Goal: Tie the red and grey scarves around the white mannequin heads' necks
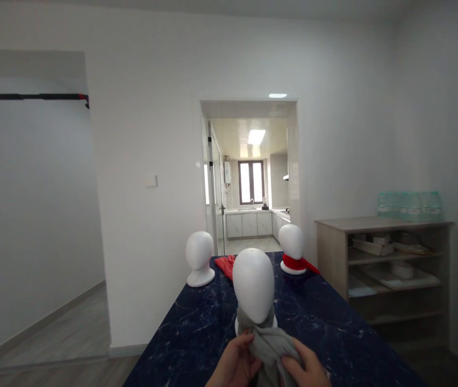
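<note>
A white mannequin head (pixel 253 285) stands near the front of a dark blue marbled table (pixel 197 333). A grey scarf (pixel 267 339) is wrapped round its neck and hangs in a bunch in front. My left hand (pixel 235 365) and my right hand (pixel 305 368) are at the bottom edge, both closed on the bunched ends of the grey scarf. Farther back stand two more white heads: a bare head (pixel 199 257) on the left, and a right head (pixel 291 242) with a red scarf (pixel 293 263) round its neck.
A loose red cloth (pixel 226 264) lies on the table between the far heads. A wooden shelf unit (pixel 386 269) with papers stands at the right wall, water bottles (pixel 410 205) on top. A doorway (pixel 251 177) behind the table opens into a kitchen.
</note>
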A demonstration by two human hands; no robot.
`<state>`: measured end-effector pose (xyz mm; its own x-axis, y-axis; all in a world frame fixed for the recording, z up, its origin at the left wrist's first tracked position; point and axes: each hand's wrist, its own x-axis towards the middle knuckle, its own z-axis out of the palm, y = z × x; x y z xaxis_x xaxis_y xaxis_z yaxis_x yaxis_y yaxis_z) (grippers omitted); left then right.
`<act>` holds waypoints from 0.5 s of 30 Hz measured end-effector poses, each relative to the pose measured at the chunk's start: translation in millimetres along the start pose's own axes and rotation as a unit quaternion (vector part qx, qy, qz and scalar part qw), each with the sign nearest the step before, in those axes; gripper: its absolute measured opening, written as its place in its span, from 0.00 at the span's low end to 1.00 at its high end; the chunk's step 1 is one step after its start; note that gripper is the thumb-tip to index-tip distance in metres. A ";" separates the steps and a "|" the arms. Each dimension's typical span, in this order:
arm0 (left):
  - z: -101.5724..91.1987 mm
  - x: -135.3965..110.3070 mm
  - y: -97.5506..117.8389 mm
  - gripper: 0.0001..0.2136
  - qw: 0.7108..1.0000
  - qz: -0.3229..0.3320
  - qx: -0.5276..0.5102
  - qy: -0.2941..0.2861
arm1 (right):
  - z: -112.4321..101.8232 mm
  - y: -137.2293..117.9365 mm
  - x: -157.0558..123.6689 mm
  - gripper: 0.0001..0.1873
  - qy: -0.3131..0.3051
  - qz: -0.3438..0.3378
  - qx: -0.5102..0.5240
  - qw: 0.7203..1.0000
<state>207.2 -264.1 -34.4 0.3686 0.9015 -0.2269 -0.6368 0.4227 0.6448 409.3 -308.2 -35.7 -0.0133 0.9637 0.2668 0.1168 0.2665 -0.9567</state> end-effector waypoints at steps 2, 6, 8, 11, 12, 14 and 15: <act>-2.1 -0.1 2.7 0.16 1.000 -0.009 0.011 0.001 | -19.6 -13.8 4.5 0.31 -0.037 0.043 0.039 0.998; -15.3 2.9 18.5 0.21 0.985 -0.017 0.173 -0.010 | -70.3 -37.1 20.0 0.30 -0.178 0.097 0.043 0.978; -27.1 7.5 29.5 0.24 0.930 0.035 0.362 0.055 | -96.7 -45.7 29.4 0.27 -0.203 0.119 0.026 0.972; -45.1 17.6 43.6 0.37 0.758 0.190 0.608 0.143 | -129.3 -56.1 42.6 0.24 -0.191 0.139 -0.008 0.972; -49.2 21.2 46.7 0.45 0.711 0.225 0.651 0.139 | -137.9 -58.6 46.4 0.23 -0.186 0.145 -0.021 0.972; -52.9 27.8 50.2 0.59 0.666 0.248 0.696 0.103 | -152.8 -61.0 53.1 0.22 -0.184 0.155 -0.047 0.969; -52.4 30.4 50.9 0.64 0.661 0.243 0.705 0.082 | -160.0 -60.4 56.3 0.21 -0.188 0.155 -0.060 0.968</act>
<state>150.5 -210.3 -46.7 0.2009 0.9458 0.2551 0.6535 -0.3233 0.6844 560.4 -273.0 55.6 -0.3169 0.9417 -0.1129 0.2865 -0.0184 -0.9579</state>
